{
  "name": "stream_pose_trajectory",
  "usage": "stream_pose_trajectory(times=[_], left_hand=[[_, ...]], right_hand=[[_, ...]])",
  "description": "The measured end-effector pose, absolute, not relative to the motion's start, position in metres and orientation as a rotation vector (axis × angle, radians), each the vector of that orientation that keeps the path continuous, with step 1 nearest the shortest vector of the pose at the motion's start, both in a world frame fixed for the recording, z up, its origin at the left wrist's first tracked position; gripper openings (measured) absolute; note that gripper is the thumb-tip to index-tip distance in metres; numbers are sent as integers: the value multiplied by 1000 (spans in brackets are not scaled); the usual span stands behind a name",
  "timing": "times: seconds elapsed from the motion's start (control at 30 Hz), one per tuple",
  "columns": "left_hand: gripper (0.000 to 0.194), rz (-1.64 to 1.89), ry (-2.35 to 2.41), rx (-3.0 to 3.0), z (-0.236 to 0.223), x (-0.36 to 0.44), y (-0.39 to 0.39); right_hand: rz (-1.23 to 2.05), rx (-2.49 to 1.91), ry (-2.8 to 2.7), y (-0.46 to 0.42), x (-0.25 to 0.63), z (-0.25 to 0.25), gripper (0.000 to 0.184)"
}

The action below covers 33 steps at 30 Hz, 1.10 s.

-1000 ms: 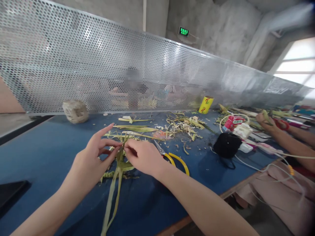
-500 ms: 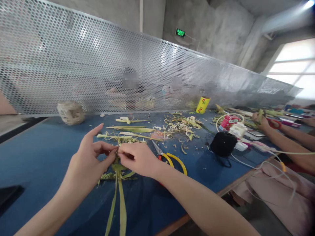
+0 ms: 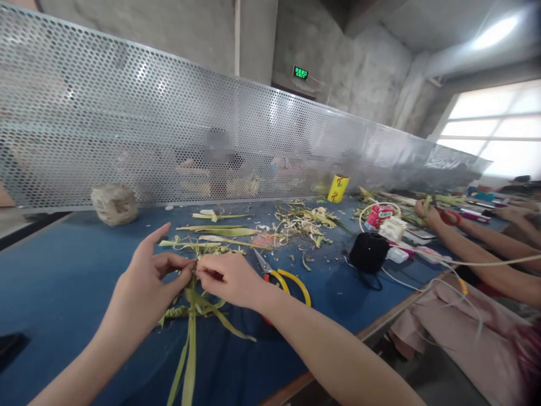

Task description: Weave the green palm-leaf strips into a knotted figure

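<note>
My left hand (image 3: 146, 282) and my right hand (image 3: 230, 279) meet fingertip to fingertip over the blue table. Both are pinched on a bundle of green leaf strips (image 3: 191, 349), whose long ends hang toward me. One curled strip (image 3: 234, 330) bends out to the right below my right hand. The exact spot between the fingertips is partly hidden. A knobbly, plaited-looking green piece (image 3: 175, 312) lies under the bundle. Scissors (image 3: 291, 282) with yellow handles rest beside my right hand, partly behind the forearm. Just beyond my hands lie flat leaf pieces (image 3: 224, 230).
Leaf scraps (image 3: 308, 223) litter the table's middle. A perforated metal screen (image 3: 169, 141) runs along the back. A wrapped lump (image 3: 114, 204), a yellow can (image 3: 338, 188) and a black pouch (image 3: 369, 252) stand around. Cables (image 3: 401, 282) cross at right, near another person's arms (image 3: 473, 242).
The view has shifted a little, so everything sits slightly left and lower. A leaf strip now sticks out to the right below my hands. Both hands keep their pinch.
</note>
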<state>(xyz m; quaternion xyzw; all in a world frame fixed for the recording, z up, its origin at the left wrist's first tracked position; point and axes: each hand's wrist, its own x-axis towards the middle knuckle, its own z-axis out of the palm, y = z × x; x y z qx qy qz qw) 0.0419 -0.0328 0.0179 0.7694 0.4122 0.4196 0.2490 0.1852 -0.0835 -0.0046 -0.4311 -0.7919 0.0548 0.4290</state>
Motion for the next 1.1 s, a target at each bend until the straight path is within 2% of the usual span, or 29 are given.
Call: stream_pose_trajectory(times=[0.13, 0.33, 0.77, 1.1], left_hand=[[85, 1079, 1050, 2014, 15, 35, -27], [78, 1046, 915, 1946, 12, 35, -28], [68, 1054, 819, 1809, 10, 39, -29], [62, 1110, 699, 1867, 10, 36, -36]], right_hand=[[190, -1181, -1901, -85, 188, -2, 9], [285, -1224, -1728, -76, 197, -3, 14], [391, -1122, -1664, -79, 194, -7, 9], [256, -1260, -1696, -82, 192, -8, 9]])
